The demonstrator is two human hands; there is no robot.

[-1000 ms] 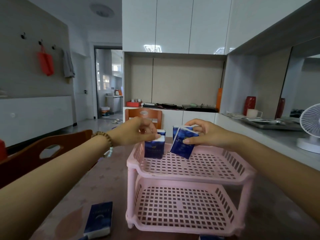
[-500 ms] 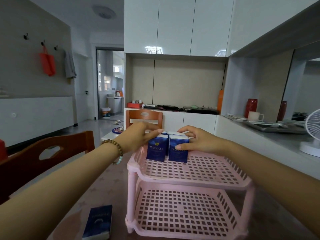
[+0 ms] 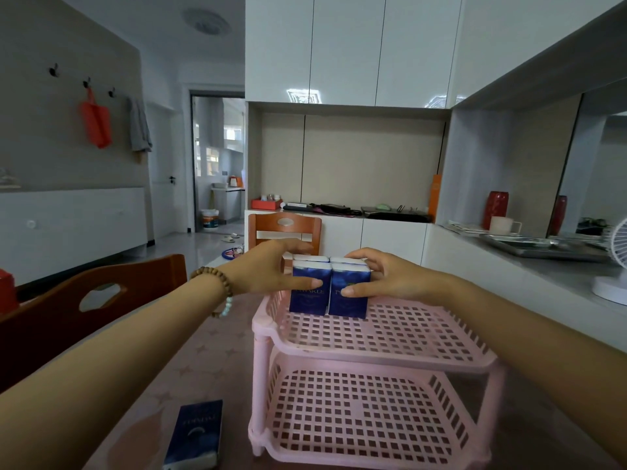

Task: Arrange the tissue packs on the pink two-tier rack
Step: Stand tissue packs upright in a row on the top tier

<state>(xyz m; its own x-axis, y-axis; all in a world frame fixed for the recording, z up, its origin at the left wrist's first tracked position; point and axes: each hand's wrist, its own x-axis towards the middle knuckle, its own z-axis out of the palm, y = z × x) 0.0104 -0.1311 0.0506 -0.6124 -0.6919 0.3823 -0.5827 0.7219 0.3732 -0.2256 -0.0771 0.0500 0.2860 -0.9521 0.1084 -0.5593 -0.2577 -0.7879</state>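
Evidently squaring them into a tidy block, the left hand and right hand each clasp one side of the upright dark blue tissue packs, pressing them together at the far left of the top tier of the pink two-tier plastic rack. Another flat blue pack waits near left.

Pink rack stands square on the worktop, two grid-floored tiers, one above the other. At the top tier's far-left corner sits a tight block. The left pack and right pack are upright, dark blue faces forward, white tops, sides touching. The back packs stand right behind them, only white tops showing. The left hand grips the left pack, thumb on its face, and the right hand grips the right pack the same way. A spare pack lies flat on the worktop, just left of the rack.
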